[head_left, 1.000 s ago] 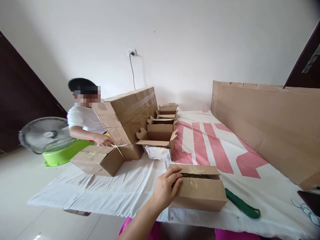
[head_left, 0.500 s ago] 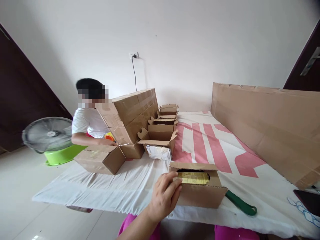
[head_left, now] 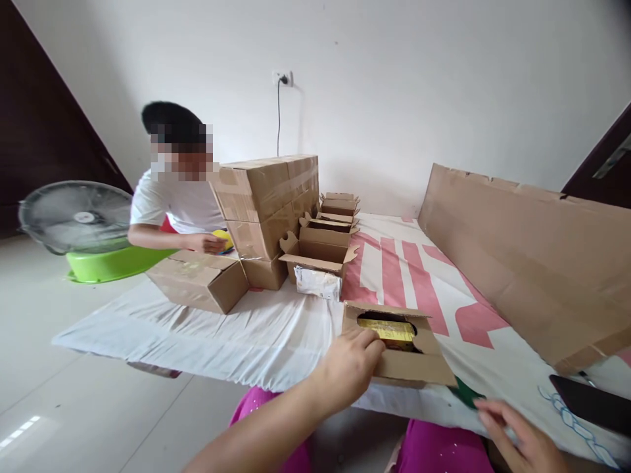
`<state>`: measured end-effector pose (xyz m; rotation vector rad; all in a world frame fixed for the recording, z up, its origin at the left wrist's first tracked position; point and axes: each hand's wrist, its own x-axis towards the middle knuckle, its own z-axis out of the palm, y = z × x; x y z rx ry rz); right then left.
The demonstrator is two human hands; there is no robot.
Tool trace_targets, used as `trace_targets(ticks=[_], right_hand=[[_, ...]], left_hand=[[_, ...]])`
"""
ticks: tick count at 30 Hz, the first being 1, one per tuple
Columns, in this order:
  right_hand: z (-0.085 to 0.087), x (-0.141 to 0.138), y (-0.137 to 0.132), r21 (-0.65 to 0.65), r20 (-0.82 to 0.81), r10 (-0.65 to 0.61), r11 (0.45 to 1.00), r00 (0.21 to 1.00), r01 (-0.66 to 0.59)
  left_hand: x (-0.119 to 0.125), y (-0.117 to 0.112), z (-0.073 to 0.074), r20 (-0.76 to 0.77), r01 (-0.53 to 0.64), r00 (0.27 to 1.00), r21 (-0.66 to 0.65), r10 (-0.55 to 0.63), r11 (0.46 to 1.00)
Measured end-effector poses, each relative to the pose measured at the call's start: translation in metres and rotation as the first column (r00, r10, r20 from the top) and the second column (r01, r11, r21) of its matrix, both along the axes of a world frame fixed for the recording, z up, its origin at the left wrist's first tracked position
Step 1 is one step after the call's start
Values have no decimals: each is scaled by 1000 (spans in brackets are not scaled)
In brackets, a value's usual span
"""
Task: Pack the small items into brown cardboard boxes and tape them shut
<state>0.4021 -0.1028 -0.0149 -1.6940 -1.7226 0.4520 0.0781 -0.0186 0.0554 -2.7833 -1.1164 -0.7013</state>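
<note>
A small cardboard box [head_left: 409, 368] sits at the table's front edge, its top flaps folded in around an oval opening. Inside that opening shows a yellow printed pack [head_left: 389, 330]. My left hand [head_left: 352, 361] grips the box at the left of the opening, its fingertips hooked over the cardboard and partly hidden. A green handle [head_left: 463, 392] lies beside the box's right corner, its far end under or behind the box. Close to the handle's near end is my right hand [head_left: 517, 433], slightly blurred, fingers stretched out and apart; whether it touches the handle is unclear.
Open cardboard boxes [head_left: 323, 253] stand in a row beside a stack of taped boxes [head_left: 263, 197]. A closed box [head_left: 197, 279] lies left, near a person [head_left: 182, 203] holding something yellow. A tall cardboard sheet [head_left: 517, 256] and a dark phone-like slab [head_left: 591, 401] are right.
My right hand has come into view at the lower right, beside the green handle. My left hand still holds the box, which now tilts towards me. The view has shifted.
</note>
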Motion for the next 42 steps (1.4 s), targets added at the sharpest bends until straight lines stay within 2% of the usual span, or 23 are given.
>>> trace_targets(ticks=[2, 3, 5, 7, 9, 11, 13, 16, 18, 20, 22, 26, 29, 32, 35, 37, 39, 40, 41, 42], right_hand=[[33, -40, 22, 145, 20, 160, 976, 987, -161], [49, -63, 32, 158, 47, 259, 952, 965, -263], [75, -110, 47, 73, 137, 439, 889, 888, -451], [87, -145, 54, -4, 247, 503, 855, 828, -519], [88, -160, 56, -76, 344, 509, 852, 789, -517], [83, -159, 57, -123, 447, 444, 890, 777, -438], [75, -145, 62, -123, 557, 324, 943, 765, -309], [61, -114, 78, -63, 613, 170, 984, 771, -168], [53, -94, 92, -73, 537, 187, 982, 823, -175], [46, -80, 105, -147, 402, 273, 961, 874, -233], [42, -72, 114, -217, 267, 342, 932, 901, -290], [40, -69, 120, -250, 172, 341, 923, 924, -294], [39, -66, 124, -247, 127, 337, 922, 933, -299], [38, -62, 134, -268, 56, 332, 913, 941, -306], [39, -66, 146, -299, 74, 257, 927, 964, -225], [40, -73, 151, -225, 193, 165, 967, 967, -121], [42, -82, 151, -20, 331, 63, 998, 942, -60], [44, -85, 149, 96, 373, 46, 992, 927, -88], [45, -88, 146, 180, 396, 73, 971, 916, -156], [47, -91, 143, 212, 406, 143, 946, 903, -245]], left_hand=[[10, 11, 15, -246, 20, 968, -113, -48, 993], [14, 15, 20, -337, 34, 938, -151, -84, 988], [17, 19, 24, -434, 52, 893, -165, -120, 985], [12, 19, 23, -456, 24, 887, -102, -68, 994], [3, 17, 20, -432, -34, 901, -14, 25, 999], [-11, 14, 18, -360, -112, 924, 61, 126, 992], [-25, 12, 16, -270, -220, 934, 84, 235, 972], [-43, 10, 6, -185, -320, 932, -18, 311, 947], [-48, 10, -5, -134, -328, 940, -110, 313, 938], [-48, 11, -15, -92, -333, 943, -187, 321, 924], [-45, 14, -18, -93, -344, 939, -267, 332, 900], [-40, 33, -6, -180, -332, 943, -434, 280, 838], [-42, 51, 4, -228, -338, 940, -509, 255, 792], [-47, 63, 5, -246, -337, 940, -565, 237, 753], [-49, 63, 2, -239, -326, 944, -576, 227, 750], [-50, 59, -2, -227, -334, 942, -570, 247, 751], [-50, 54, -6, -191, -331, 944, -570, 271, 752], [-51, 51, -8, -163, -319, 947, -573, 277, 755], [-52, 48, -10, -131, -301, 952, -576, 278, 760], [-52, 46, -12, -97, -276, 957, -578, 272, 768]])
